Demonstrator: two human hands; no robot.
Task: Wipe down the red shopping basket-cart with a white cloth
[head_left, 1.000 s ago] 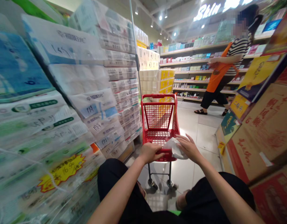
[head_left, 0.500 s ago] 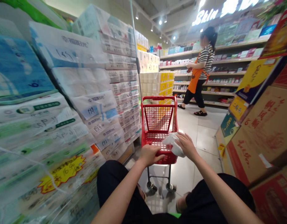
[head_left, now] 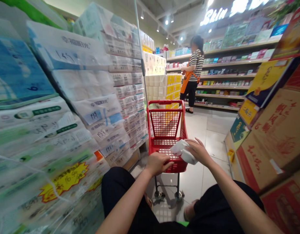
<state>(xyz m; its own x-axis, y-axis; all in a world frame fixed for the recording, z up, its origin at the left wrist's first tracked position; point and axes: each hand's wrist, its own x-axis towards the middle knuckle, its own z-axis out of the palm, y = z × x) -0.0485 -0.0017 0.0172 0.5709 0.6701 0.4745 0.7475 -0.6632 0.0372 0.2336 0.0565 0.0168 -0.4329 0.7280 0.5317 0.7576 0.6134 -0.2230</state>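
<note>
A small red shopping cart (head_left: 180, 166) with a lattice basket and dark legs on casters stands right in front of me, between my knees. My left hand (head_left: 157, 163) is closed over the basket's near left rim, thumb pointing right along the edge. At the right side of the basket, my right hand (head_left: 198, 150) presses a crumpled white cloth (head_left: 179, 147) against the rim. Part of the cloth hangs down outside, below the fingers. The inside of the left hand's grip is hidden.
Tall stacks of packaged tissue paper (head_left: 91, 110) rise close on my left. Cardboard cartons (head_left: 274, 139) line the right. Tiled floor (head_left: 214, 146) runs ahead to shelves (head_left: 225, 75), where a person in an orange apron (head_left: 186, 81) walks behind a yellow-and-white stack (head_left: 173, 86).
My right hand and the white cloth have shifted slightly right along the rim. My left hand keeps its place. The person in the apron has walked left and farther away.
</note>
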